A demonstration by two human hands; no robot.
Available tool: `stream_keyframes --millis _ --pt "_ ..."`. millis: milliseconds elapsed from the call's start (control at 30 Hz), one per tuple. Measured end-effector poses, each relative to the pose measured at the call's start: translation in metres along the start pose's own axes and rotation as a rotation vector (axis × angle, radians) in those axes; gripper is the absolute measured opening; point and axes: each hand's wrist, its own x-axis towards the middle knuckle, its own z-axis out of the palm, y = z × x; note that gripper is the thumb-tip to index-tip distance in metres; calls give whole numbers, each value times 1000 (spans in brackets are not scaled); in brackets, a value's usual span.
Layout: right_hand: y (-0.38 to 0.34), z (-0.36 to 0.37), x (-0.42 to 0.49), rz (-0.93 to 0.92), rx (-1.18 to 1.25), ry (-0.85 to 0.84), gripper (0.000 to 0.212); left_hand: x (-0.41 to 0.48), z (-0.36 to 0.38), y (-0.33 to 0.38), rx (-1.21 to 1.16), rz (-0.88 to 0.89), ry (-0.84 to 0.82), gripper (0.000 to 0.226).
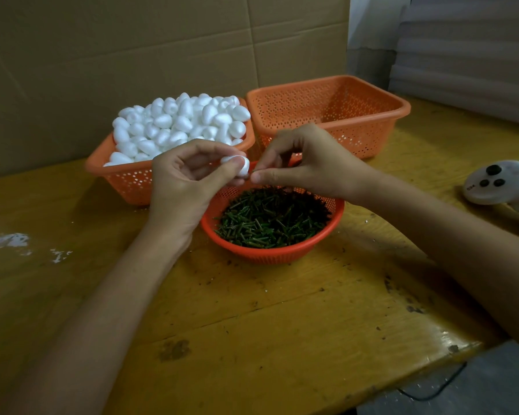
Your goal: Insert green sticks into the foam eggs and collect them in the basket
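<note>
My left hand [189, 178] pinches a white foam egg [242, 165] above the round orange bowl [336, 218] filled with green sticks [271, 221]. My right hand [303, 163] pinches a green stick [251, 174] between thumb and forefinger, its tip right at the egg; most of the stick is hidden by my fingers. An orange basket [123, 181] heaped with several white foam eggs [180, 124] stands at the back left. A second rectangular orange basket [330, 115] at the back right shows nothing inside.
The worn yellow wooden table [252, 319] has its edge at the lower right. A white handheld controller [501, 182] lies at the right. White foam crumbs [12, 239] lie at the left. A cardboard wall [132, 49] stands behind the baskets.
</note>
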Motion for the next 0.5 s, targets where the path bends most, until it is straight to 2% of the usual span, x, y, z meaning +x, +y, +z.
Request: stream_keyframes --millis 100,267,500 --pt "0 -1 1 67 162 54 22 0 0 0 -6 -10 1 9" --pt "-1 -1 1 133 332 45 20 0 2 0 -26 -25 19 9" --pt "-7 -2 0 154 384 29 12 1 0 1 -119 -61 45 18"
